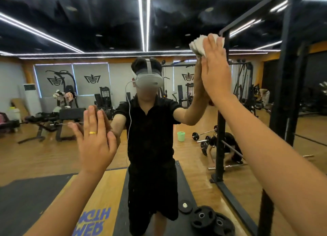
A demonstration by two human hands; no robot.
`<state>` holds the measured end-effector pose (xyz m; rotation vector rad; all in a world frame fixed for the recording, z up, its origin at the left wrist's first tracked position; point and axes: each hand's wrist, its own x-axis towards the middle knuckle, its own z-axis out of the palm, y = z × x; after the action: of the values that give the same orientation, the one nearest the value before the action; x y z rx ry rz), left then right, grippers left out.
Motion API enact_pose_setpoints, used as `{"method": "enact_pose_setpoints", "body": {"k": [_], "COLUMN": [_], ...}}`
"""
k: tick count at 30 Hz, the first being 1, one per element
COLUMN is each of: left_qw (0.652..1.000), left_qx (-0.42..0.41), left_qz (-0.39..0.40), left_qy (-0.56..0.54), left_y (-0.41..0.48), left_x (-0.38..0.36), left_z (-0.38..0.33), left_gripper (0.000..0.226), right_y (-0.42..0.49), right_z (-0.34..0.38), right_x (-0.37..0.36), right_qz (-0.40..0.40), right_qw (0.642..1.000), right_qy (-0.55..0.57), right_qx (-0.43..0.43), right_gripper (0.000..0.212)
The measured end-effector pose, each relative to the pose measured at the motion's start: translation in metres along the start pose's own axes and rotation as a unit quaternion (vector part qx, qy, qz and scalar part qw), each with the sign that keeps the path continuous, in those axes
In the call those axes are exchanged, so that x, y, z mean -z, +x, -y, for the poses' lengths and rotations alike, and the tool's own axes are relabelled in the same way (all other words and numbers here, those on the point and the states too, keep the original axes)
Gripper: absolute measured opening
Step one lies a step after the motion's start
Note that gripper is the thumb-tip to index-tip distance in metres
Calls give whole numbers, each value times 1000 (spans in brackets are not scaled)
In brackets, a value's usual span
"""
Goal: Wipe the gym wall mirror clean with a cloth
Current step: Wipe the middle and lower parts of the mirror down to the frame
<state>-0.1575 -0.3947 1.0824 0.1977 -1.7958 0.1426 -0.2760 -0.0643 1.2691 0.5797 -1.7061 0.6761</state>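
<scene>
Two hands are raised against the mirror (53, 147). Right hand (215, 71): high on the mirror's right part, palm towards the glass, fingers straight and close together, pressing a crumpled white cloth (195, 45) flat to the surface. The cloth lies between the fingers and the glass and sticks out above and to the left of the fingertips. No finger is seen curled round it.

Left hand (95, 138): lower on the mirror, left of its middle, palm to the glass, fingers straight and slightly spread, holding nothing. A gold ring (92, 132) sits on one finger. Both hands meet their own reflections at the glass.

Reflected in the mirror: the person in dark clothing with a headset, a green bucket (181, 136) on the wooden floor, barbells and gym machines behind. A black rack (286, 76) stands at the mirror's right side. Whether the weight plates (203, 218) low at the mirror's foot are real or reflected cannot be told.
</scene>
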Motion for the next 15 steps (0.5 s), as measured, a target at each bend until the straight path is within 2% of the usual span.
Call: {"method": "enact_pose_setpoints", "body": {"k": [2, 4, 5, 8, 9, 11, 13, 14, 15], "left_qw": [998, 985, 980, 985, 987, 988, 986, 986, 986], "left_qx": [-68, -168, -192, -168, -157, -157, -167, -168, -168], "left_qz": [-6, 0, 7, 12, 8, -1, -14, -20, -25], "left_qy": [-14, -40, -48, -29, -15, 4, 4, 4, 6], "left_y": [2, 5, 9, 9, 5, 0, 1, 1, 2], "left_x": [2, 0, -3, -15, -20, -26, -30, -31, -32], "left_z": [-27, -56, -68, -89, -91, -91, -91, -91, -90], "left_gripper": [66, 63, 62, 63, 63, 64, 64, 63, 63], "right_y": [7, 14, 20, 27, 24, 9, 1, 5, 12], "right_z": [-21, -40, -44, -20, -9, 3, -15, -26, -37], "right_x": [6, 11, 12, 8, 5, 2, 0, 6, 13], "right_qz": [-11, -56, -81, -99, -89, -20, 55, 62, 62], "right_qw": [1000, 997, 992, 983, 988, 995, 964, 952, 950], "right_qy": [-6, 37, 63, 86, 79, 36, -33, -59, -73], "right_qx": [3, -50, -78, -130, -96, 86, 257, 295, 298], "right_gripper": [51, 50, 50, 51, 50, 49, 51, 51, 51]}}
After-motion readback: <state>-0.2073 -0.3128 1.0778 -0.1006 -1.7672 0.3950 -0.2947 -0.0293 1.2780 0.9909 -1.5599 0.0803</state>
